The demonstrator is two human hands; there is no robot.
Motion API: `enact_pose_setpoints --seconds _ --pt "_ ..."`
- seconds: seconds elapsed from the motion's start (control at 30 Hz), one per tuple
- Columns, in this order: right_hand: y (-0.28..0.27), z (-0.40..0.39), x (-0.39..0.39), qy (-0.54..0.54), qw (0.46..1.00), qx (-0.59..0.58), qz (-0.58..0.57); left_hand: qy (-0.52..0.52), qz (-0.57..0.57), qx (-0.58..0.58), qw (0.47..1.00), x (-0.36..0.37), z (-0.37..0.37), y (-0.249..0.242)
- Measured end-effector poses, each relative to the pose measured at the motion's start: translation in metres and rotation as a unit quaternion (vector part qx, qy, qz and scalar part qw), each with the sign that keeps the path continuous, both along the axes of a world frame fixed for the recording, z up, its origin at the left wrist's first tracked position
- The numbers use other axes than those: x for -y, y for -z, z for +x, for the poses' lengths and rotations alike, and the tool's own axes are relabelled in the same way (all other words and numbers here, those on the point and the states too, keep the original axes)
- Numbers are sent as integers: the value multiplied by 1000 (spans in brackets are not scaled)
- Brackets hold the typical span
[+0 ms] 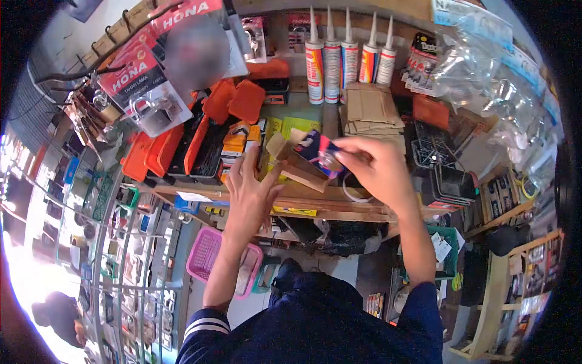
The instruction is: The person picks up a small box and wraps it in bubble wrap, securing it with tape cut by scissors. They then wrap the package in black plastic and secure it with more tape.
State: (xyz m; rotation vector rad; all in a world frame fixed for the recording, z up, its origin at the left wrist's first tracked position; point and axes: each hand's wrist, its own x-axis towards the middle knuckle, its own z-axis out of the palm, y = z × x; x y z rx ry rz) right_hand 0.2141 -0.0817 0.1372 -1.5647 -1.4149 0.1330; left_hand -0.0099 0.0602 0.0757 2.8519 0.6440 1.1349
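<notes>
My right hand is closed with a pinch on the edge of a dark blue and red packet, its print blurred. The packet is tilted over an open brown cardboard box at the front of the wooden shelf. My left hand has its fingers spread at the left side of this box, with a fingertip right at its wall. Small orange and white boxes stand just beyond the left fingers. Yellow-green packets lie behind the box. A pale ring shows under my right wrist.
Sealant tubes stand at the back, behind flat brown cardboard pieces. Orange-lidded black containers sit left, under hanging padlock packs. A wire basket is at right. Below the shelf edge are a pink basket and green crate.
</notes>
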Motion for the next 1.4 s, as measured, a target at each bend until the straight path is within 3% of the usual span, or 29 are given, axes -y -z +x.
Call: enact_pose_setpoints --seconds 0.1,0.2,0.27,0.37,0.47,0.53,0.6,0.7,0.83,0.9,0.97,1.0,1.03,1.1,1.2,1.27,1.33,1.4 --pt "12 7 -44 7 983 171 -59 -21 37 -42 998 -14 12 12" --pt "35 11 -68 -8 970 238 -40 17 -36 8 999 -9 13 18" --pt "40 8 -71 -19 942 315 -112 53 -81 57 994 -3 17 29" --pt "48 5 -68 -10 932 339 -127 91 -163 121 975 10 22 32" --pt "42 3 -50 28 962 269 -34 82 -136 139 977 8 23 41" --pt "40 -2 -35 64 974 218 30 93 -197 102 971 4 22 46" --pt "50 -9 -19 109 992 34 47 91 -184 104 973 3 23 40" --pt "66 -15 -11 61 986 107 116 94 -180 138 969 -5 28 47" --pt "83 -13 -19 32 996 63 52 64 -213 186 957 -6 35 50" --pt "87 -10 -24 53 991 107 55 72 -198 185 960 -9 38 52" --pt "77 -12 -28 41 992 92 81 76 -182 186 963 -11 38 53" --pt "77 -14 -28 36 999 20 25 76 -180 176 965 -10 37 52" --pt "78 -10 -32 36 999 20 24 76 -178 165 967 -10 37 52" --pt "83 0 -40 52 984 128 113 78 -154 167 971 -11 38 53" --pt "84 3 -34 61 989 132 23 64 -139 174 973 -6 40 47" --pt "82 2 -29 69 986 148 15 48 -150 177 971 -4 40 43" --pt "82 -2 -26 76 984 163 6 19 -55 134 989 -4 39 42" --pt "84 -8 -26 83 986 143 35 15 -62 129 990 -4 38 43"
